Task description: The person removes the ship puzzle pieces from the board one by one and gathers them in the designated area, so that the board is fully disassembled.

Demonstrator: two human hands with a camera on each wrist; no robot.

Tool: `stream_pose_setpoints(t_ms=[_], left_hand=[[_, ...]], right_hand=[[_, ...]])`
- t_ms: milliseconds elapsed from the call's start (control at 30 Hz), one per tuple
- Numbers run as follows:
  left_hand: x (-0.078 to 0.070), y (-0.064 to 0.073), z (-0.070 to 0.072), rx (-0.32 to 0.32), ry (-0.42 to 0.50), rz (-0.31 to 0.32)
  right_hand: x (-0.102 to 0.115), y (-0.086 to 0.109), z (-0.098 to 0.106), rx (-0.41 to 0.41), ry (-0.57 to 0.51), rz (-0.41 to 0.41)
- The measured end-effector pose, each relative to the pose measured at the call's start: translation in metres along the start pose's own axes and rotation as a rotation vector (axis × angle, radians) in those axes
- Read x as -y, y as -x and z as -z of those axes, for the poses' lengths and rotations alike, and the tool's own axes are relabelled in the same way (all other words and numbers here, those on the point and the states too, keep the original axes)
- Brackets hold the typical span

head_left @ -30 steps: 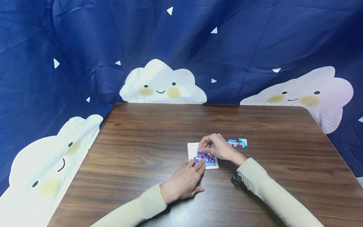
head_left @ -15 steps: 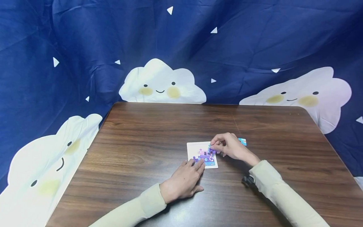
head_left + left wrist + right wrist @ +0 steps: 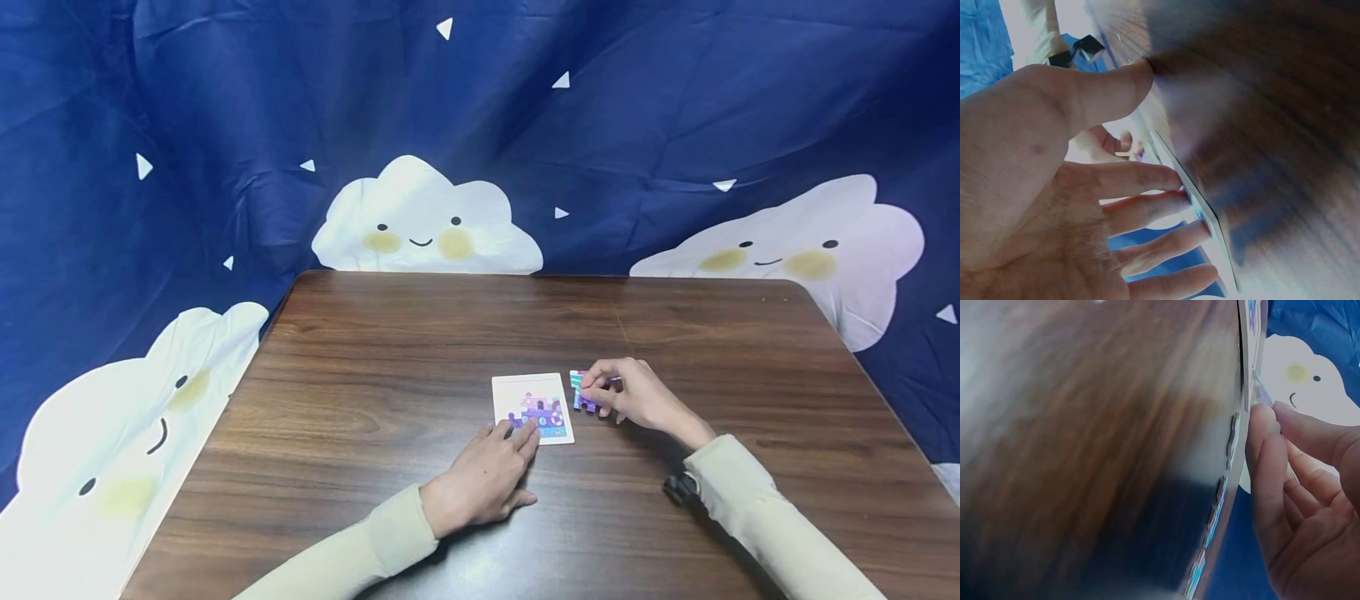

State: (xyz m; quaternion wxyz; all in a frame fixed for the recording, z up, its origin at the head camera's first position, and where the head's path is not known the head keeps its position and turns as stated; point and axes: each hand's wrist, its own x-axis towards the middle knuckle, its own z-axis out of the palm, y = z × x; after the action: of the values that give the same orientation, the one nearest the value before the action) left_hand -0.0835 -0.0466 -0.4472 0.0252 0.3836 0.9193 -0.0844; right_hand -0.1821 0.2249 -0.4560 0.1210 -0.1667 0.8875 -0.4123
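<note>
In the head view a white square card [image 3: 517, 383] lies on the table, with joined purple, pink and blue puzzle pieces [image 3: 534, 408] forming part of a picture on it. My left hand [image 3: 487, 475] rests its outstretched fingertips on the card's near edge. Just right of the card, my right hand [image 3: 641, 396] pinches a colourful puzzle piece [image 3: 577, 382] between thumb and fingers. The right wrist view shows the pinched piece [image 3: 1263, 390] tilted and edge-on, close to the card. My right fingers partly cover it in the head view.
More puzzle pieces [image 3: 1214, 515] lie flat on the brown wooden table [image 3: 390, 350], mostly hidden by my right hand in the head view. A black device [image 3: 681, 488] sits under my right wrist. Behind the table hangs a blue cloth [image 3: 480, 100] printed with clouds.
My right hand has moved right, off the card to its right side, carrying the puzzle piece. My left hand stays on the card.
</note>
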Motion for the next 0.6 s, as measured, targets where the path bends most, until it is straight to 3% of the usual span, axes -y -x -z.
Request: stream_pose_setpoints(t_ms=[367, 600], left_hand=[[-0.001, 0.000, 0.000, -0.004, 0.004, 0.006], [-0.001, 0.000, -0.001, -0.004, -0.002, 0.003]], right_hand=[[-0.002, 0.012, 0.003, 0.029, 0.018, -0.002], [0.000, 0.015, 0.002, 0.033, 0.028, 0.043]])
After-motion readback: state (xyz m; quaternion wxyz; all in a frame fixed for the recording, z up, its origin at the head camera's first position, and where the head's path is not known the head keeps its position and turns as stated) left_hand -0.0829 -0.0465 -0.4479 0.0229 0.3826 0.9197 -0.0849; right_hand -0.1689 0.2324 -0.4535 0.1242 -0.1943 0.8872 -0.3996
